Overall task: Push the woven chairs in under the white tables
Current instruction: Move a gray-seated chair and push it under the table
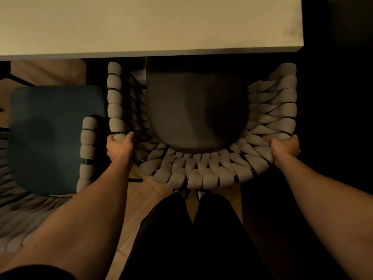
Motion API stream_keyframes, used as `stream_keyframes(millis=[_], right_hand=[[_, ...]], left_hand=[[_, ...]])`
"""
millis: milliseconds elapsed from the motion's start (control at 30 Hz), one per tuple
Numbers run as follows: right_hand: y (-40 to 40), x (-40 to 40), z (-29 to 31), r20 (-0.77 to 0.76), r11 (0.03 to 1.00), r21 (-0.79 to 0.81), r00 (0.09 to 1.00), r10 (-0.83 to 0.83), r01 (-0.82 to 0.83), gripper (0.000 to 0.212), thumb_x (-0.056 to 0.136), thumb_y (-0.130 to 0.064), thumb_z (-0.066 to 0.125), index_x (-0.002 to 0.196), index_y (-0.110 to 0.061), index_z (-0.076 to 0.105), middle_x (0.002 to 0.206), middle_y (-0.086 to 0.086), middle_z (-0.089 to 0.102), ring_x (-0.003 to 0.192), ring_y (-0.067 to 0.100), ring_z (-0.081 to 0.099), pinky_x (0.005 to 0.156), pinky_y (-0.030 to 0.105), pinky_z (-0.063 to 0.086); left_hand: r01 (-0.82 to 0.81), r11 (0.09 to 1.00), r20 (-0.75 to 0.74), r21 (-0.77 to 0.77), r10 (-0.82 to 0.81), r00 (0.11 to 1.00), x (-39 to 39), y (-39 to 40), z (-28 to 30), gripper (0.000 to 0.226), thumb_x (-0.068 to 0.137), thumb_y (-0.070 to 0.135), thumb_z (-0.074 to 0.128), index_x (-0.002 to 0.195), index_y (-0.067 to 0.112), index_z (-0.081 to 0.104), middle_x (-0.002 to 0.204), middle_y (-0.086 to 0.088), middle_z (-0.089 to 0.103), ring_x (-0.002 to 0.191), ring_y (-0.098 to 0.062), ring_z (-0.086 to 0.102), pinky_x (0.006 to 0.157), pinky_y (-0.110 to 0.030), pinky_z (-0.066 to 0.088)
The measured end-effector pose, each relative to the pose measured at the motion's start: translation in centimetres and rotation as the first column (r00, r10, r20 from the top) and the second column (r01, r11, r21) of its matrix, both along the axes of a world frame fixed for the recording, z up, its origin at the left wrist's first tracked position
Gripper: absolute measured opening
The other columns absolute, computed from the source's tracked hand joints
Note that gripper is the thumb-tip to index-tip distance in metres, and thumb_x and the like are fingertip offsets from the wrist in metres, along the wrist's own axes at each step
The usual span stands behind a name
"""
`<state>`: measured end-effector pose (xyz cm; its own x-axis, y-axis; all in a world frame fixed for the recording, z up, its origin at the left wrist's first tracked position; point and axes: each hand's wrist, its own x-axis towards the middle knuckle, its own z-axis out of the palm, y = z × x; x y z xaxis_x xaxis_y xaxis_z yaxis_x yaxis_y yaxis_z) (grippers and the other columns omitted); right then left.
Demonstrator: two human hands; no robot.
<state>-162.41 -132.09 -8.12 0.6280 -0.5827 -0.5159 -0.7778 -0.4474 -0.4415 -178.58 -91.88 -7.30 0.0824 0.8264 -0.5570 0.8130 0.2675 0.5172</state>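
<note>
A woven chair (203,172) with pale knitted straps and a dark grey seat cushion (193,110) stands straight below me. The front of its seat lies under the edge of the white table (141,25). My left hand (120,145) grips the chair's left arm where it meets the back. My right hand (285,146) grips the woven rim at the right rear corner. A second woven chair (87,150) with a teal cushion (52,136) stands to the left, further out from the table.
Light wooden floor (141,197) shows between the chairs and under my legs in black shorts (193,239). The area right of the table and chair is dark. The two chairs' arms stand close together.
</note>
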Motion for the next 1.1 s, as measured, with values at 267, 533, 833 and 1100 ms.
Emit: stream_keyframes(millis=[267,533,833,1100], right_hand=[[5.3,-3.6,3.4,0.034,0.587,-0.14,0.589,0.807,-0.797,0.075,0.085,-0.046,0.073,0.148,-0.019,0.041,0.15,0.01,0.043,0.14,0.029,0.037,0.113,0.046,0.037],[6.6,-9.3,3.1,-0.369,-0.334,0.269,-0.417,0.831,-0.903,0.097,0.074,-0.071,0.068,0.153,-0.031,0.03,0.155,0.001,0.04,0.142,0.026,0.037,0.119,0.046,0.025],[5.6,-10.1,2.1,-0.443,-0.277,0.112,-0.297,0.846,-0.954,0.074,0.087,-0.037,0.07,0.152,-0.036,0.035,0.14,0.001,0.056,0.127,0.025,0.052,0.105,0.038,0.04],[4.7,-9.1,2.5,-0.466,-0.251,0.101,-0.268,0.843,-0.963,0.075,0.088,-0.032,0.068,0.153,-0.038,0.032,0.143,0.0,0.055,0.13,0.026,0.05,0.104,0.038,0.039]], left_hand=[[0.838,0.472,-0.318,0.275,-0.777,0.543,-0.7,-3.8,2.6,0.079,0.085,0.043,0.071,0.151,0.02,0.033,0.155,-0.014,0.03,0.143,-0.034,0.028,0.114,-0.055,0.035],[0.81,-0.429,-0.127,-0.401,-0.849,-0.513,-2.7,-10.0,2.2,0.099,0.08,0.067,0.066,0.158,0.037,0.013,0.163,-0.006,0.025,0.148,-0.033,0.026,0.122,-0.056,0.014],[0.863,-0.409,-0.287,-0.297,-0.823,-0.49,-3.8,-10.7,1.1,0.065,0.097,0.04,0.052,0.154,0.045,0.022,0.137,-0.002,0.058,0.122,-0.028,0.054,0.097,-0.048,0.041],[0.9,-0.394,-0.304,-0.186,-0.848,-0.434,-2.9,-11.5,1.5,0.054,0.101,0.041,0.045,0.152,0.044,0.029,0.124,-0.002,0.065,0.11,-0.026,0.061,0.093,-0.043,0.041]])
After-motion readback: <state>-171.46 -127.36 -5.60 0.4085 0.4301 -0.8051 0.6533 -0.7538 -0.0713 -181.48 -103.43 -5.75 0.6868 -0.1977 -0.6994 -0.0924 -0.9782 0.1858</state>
